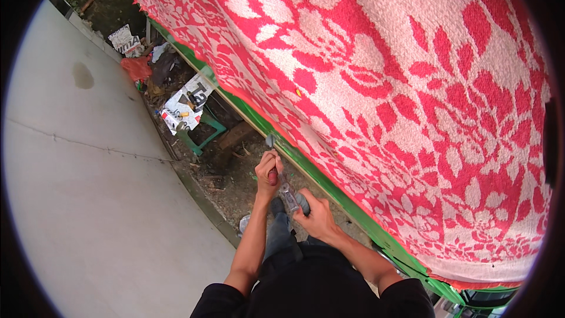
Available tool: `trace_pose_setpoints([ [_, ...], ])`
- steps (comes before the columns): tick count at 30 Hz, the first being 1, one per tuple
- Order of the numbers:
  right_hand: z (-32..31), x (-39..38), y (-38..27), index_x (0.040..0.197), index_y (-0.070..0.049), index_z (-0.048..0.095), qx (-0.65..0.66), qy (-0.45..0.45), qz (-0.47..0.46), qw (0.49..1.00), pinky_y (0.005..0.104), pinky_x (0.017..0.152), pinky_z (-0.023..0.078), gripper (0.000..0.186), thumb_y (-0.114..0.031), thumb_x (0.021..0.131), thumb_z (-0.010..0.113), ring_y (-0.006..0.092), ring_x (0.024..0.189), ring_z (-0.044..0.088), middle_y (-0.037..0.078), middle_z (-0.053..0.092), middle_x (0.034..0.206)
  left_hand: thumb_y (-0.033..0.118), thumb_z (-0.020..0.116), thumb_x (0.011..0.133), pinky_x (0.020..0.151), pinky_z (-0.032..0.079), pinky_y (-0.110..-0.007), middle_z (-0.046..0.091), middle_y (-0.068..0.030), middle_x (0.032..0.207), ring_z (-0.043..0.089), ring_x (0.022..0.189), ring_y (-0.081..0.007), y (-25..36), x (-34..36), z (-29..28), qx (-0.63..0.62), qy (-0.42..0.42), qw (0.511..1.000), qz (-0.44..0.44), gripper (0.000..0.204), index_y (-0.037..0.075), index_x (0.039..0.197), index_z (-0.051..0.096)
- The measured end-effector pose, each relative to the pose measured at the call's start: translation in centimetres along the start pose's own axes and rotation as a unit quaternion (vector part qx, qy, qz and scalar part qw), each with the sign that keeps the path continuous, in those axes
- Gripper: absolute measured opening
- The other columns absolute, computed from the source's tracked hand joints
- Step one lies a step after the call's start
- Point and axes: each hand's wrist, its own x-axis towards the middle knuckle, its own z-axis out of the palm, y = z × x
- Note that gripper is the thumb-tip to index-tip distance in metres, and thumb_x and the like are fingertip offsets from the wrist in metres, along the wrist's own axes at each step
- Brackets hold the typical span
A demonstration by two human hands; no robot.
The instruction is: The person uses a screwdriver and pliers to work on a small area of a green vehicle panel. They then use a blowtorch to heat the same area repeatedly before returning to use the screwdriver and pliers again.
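Note:
My left hand [268, 169] is closed on a tool with a dark red handle [272, 176]. A small grey head [270, 140] shows just beyond its fingers, beside the green edge; I cannot make out the tool's exact kind. Closer to my body, my right hand [318, 217] wraps round a clear-and-grey object [289, 196] that slants up toward the left hand. Its clear part looks like plastic, and a rounded grey part [302, 203] shows by the fingers. Where the two held things meet is too small to tell.
A red-and-white floral cloth [365, 76] covers the green-edged surface [329, 184] on the right. At left stands a pale wall [106, 188]. Ahead, a green stool [207, 132] bears a printed sheet [187, 103] with small items. A red bag [136, 68] lies among litter beyond.

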Motion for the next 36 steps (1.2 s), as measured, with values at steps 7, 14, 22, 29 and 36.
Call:
trace_pose_setpoints([
  [7, 0.0, 0.4, 0.7, 0.108, -0.003, 0.060, 0.001, 0.003, -0.004, 1.000, 0.0398, 0.052, 0.047, 0.025, -0.010, 0.086, 0.069, 0.0369, 0.055, 0.063, 0.022, 0.058, 0.062, -0.006, 0.057, 0.091, 0.090, 0.056, -0.042, 0.056, -0.0142, 0.072, 0.062, 0.077, -0.0296, 1.4, 0.3, -1.6, 0.014, 0.025, 0.999, 0.026, 0.019, -0.008, 0.073, 0.055],
  [14, 0.8, 0.8, 0.6, 0.109, -0.005, 0.060, 0.008, -0.020, -0.008, 1.000, 0.0401, 0.053, 0.046, 0.026, -0.011, 0.086, 0.069, 0.0374, 0.055, 0.063, 0.021, 0.058, 0.062, -0.007, 0.057, 0.091, 0.089, 0.056, -0.042, 0.056, -0.0140, 0.072, 0.063, 0.077, -0.0290, 1.2, 0.8, -2.1, -0.017, 0.025, 0.999, 0.025, 0.019, -0.009, 0.073, 0.055],
  [22, 1.2, 1.0, -0.2, 0.109, -0.004, 0.059, -0.007, -0.054, 0.018, 0.998, 0.0409, 0.058, 0.049, 0.026, -0.012, 0.085, 0.068, 0.0366, 0.060, 0.064, 0.019, 0.059, 0.066, -0.007, 0.058, 0.090, 0.081, 0.054, -0.038, 0.057, -0.0151, 0.072, 0.063, 0.078, -0.0289, 0.3, 1.0, -1.3, -0.026, 0.021, 0.999, 0.018, 0.019, -0.008, 0.071, 0.054],
  [29, 1.2, 0.6, -2.4, 0.108, -0.006, 0.059, 0.003, -0.014, -0.102, 0.995, 0.0469, 0.056, 0.048, 0.028, -0.019, 0.086, 0.070, 0.0432, 0.061, 0.063, 0.021, 0.059, 0.062, -0.006, 0.059, 0.089, 0.072, 0.053, -0.037, 0.058, -0.0159, 0.072, 0.063, 0.077, -0.0294, 0.0, 1.3, -0.8, -0.006, 0.021, 0.999, 0.040, 0.020, -0.008, 0.071, 0.053],
  [36, 2.3, 3.9, 1.8, 0.110, -0.004, 0.058, -0.087, -0.015, 0.044, 0.995, 0.0489, 0.056, 0.048, 0.030, -0.020, 0.088, 0.068, 0.0471, 0.064, 0.063, 0.025, 0.059, 0.063, -0.005, 0.061, 0.088, 0.074, 0.051, -0.037, 0.053, -0.0134, 0.073, 0.060, 0.078, -0.0290, -0.8, 1.1, -0.6, -0.037, -0.036, 0.997, 0.063, 0.017, -0.005, 0.073, 0.053],
])
